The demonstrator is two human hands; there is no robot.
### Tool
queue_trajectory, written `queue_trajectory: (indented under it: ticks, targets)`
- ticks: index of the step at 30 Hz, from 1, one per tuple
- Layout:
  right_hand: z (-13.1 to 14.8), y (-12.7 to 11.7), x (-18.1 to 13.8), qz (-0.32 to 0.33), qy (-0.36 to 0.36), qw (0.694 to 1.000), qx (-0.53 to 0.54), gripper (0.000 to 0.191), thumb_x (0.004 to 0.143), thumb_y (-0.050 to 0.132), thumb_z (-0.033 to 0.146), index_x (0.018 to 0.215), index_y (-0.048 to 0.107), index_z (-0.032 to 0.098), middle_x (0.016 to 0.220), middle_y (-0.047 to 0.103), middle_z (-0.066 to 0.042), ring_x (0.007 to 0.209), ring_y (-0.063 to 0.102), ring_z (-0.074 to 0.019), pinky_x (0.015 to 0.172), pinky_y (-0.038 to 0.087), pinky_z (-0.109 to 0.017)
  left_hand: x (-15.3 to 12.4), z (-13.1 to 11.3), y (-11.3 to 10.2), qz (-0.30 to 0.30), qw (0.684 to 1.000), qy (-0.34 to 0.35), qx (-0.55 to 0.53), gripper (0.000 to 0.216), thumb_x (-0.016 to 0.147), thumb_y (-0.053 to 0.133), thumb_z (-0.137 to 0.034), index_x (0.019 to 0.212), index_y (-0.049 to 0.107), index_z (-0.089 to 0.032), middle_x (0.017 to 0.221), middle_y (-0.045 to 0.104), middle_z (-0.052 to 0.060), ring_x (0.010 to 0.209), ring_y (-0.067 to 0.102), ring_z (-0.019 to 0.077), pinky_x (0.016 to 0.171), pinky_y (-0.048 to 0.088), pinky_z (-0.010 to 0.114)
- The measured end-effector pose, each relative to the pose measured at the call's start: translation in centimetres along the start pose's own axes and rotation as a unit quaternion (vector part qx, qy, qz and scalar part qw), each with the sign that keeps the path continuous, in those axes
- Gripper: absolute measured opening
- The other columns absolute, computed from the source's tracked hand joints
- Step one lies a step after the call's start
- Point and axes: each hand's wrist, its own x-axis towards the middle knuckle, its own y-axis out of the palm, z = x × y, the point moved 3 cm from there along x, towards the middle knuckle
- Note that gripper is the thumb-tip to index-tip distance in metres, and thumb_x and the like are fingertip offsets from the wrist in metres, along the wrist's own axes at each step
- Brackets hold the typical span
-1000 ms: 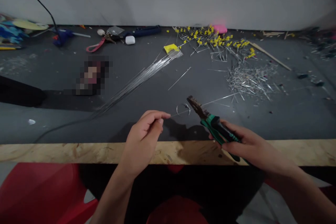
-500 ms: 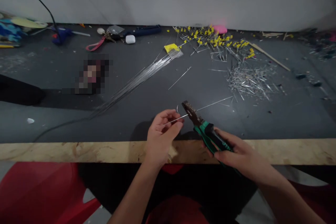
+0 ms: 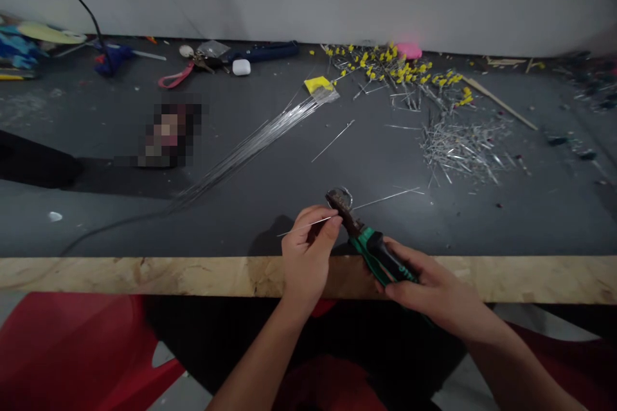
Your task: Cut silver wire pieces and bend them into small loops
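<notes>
My left hand [image 3: 307, 252] pinches a thin silver wire [image 3: 380, 197] near the table's front edge; the wire curls into a small loop [image 3: 341, 193] at the plier tips and runs on to the right. My right hand [image 3: 424, 282] grips the green-handled pliers [image 3: 366, 241], whose jaws sit at the loop, just right of my left fingertips. Both hands hover over the dark grey tabletop [image 3: 270, 199] close to its wooden edge [image 3: 144, 273].
A long bundle of straight wires [image 3: 250, 148] with a yellow tag lies diagonally in the middle. A pile of cut wire pieces [image 3: 457, 144] and yellow-headed stems [image 3: 400, 70] lie at the back right. Keys, a white case [image 3: 241, 67] and tools line the back wall.
My left hand slid right along the wire up to the plier jaws. The pliers moved slightly left and closer, and the wire loop now sits at their tips.
</notes>
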Motion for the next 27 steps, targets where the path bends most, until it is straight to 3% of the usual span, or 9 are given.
queue_trajectory:
  ticks: [7, 15, 20, 27]
  targets:
    - [0.7, 0.2, 0.2, 0.015, 0.0, 1.0, 0.0, 0.019, 0.074, 0.055, 0.014, 0.091, 0.06, 0.02, 0.081, 0.058, 0.001, 0.074, 0.052, -0.013, 0.068, 0.043, -0.023, 0.0, 0.1, -0.1, 0.001, 0.999, -0.025, -0.034, 0.006, 0.078, 0.067, -0.023, 0.083, 0.07, -0.022, 0.084, 0.066, -0.001, 0.071, 0.06, 0.0091, 0.071, 0.05, 0.023]
    - [-0.5, 0.1, 0.5, 0.001, 0.028, 0.998, 0.06, 0.045, 0.073, 0.06, 0.02, 0.118, 0.058, 0.023, 0.103, 0.064, -0.003, 0.088, 0.059, -0.0178, 0.079, 0.048, -0.027, -0.1, 0.3, -0.3, -0.016, 0.998, -0.054, -0.028, 0.008, 0.079, 0.066, -0.026, 0.085, 0.069, -0.02, 0.081, 0.07, 0.001, 0.072, 0.064, 0.0111, 0.07, 0.053, 0.025]
    - [-0.8, 0.1, 0.4, -0.011, 0.05, 0.997, 0.055, 0.048, 0.072, 0.058, 0.018, 0.12, 0.058, 0.024, 0.091, 0.064, 0.0, 0.082, 0.059, -0.0168, 0.075, 0.048, -0.026, -0.4, 0.7, -0.2, -0.031, 0.997, -0.06, -0.037, 0.01, 0.079, 0.067, -0.027, 0.086, 0.069, -0.021, 0.088, 0.071, 0.002, 0.079, 0.065, 0.0123, 0.076, 0.053, 0.026]
    - [-0.5, 0.4, 0.2, -0.005, 0.026, 0.997, 0.068, 0.045, 0.072, 0.059, 0.019, 0.117, 0.06, 0.024, 0.098, 0.065, -0.002, 0.091, 0.058, -0.0195, 0.079, 0.047, -0.028, -0.7, 0.5, 0.1, -0.052, 0.997, -0.04, -0.03, 0.009, 0.08, 0.066, -0.026, 0.086, 0.07, -0.022, 0.082, 0.071, 0.0, 0.075, 0.065, 0.0109, 0.074, 0.053, 0.024]
